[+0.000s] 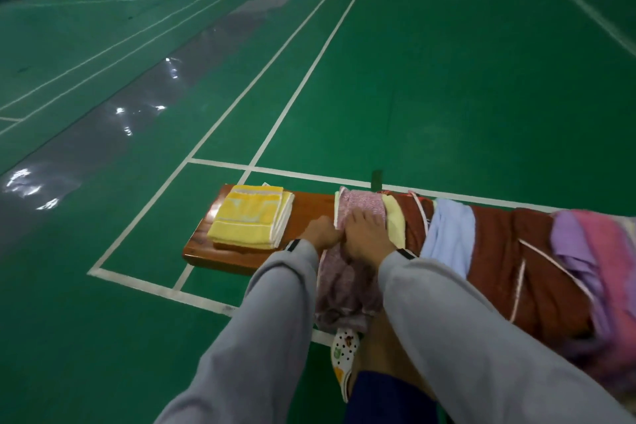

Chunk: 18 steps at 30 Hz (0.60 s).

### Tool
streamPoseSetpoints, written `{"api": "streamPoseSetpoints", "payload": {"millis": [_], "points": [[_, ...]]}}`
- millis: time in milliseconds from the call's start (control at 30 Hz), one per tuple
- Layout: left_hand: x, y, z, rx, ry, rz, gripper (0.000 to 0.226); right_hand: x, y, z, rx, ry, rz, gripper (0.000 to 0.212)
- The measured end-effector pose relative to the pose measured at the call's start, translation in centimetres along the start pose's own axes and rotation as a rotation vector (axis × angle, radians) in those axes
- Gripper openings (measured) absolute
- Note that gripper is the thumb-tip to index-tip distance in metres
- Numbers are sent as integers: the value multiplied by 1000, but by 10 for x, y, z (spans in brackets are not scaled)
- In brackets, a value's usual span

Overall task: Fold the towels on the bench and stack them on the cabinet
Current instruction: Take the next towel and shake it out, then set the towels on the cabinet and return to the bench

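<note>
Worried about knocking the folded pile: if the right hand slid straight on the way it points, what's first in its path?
Probably nothing: the right hand lies on the pink towel, pointing at bare bench, right of the yellow towel. Depth is unclear.

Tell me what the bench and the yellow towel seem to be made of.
Bench: probably wood, glossy reddish-brown varnish; grain streaks and a sheen show on its end. Yellow towel: likely terry cotton, matte and fuzzy, with a woven band; exact fibre can't be told.
</note>
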State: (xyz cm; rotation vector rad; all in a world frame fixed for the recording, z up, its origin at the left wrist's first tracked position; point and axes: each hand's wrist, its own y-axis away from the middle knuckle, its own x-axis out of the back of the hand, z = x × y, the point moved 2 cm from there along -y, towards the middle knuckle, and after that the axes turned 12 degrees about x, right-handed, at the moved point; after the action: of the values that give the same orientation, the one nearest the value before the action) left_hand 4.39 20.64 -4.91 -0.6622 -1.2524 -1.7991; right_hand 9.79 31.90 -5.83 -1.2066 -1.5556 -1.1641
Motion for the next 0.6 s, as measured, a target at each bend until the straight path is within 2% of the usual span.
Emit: {"api": "streamPoseSetpoints", "payload": {"millis": [67,167,233,333,400,500,600], "points": [[-18,10,20,-17,-12,2,43,-2,19,26,-39,-44,-10,58],[-18,24,38,-22,-55,240,34,5,41,46,-31,-118,-1,43],[-6,32,46,-24,-109,370,32,15,49,54,-38,-127,-2,43],[21,43,60,-62,-120,480,30,25,54,61,-80,-176,23,43],[42,56,74,-105,27,508,29,24,49,73,-137,-276,48,44],[71,69,96,-134,386,455,32,15,34,93,-213,-575,130,53],[94,80,116,-158,650,394,35,66,68,60,-204,-778,250,54]]}}
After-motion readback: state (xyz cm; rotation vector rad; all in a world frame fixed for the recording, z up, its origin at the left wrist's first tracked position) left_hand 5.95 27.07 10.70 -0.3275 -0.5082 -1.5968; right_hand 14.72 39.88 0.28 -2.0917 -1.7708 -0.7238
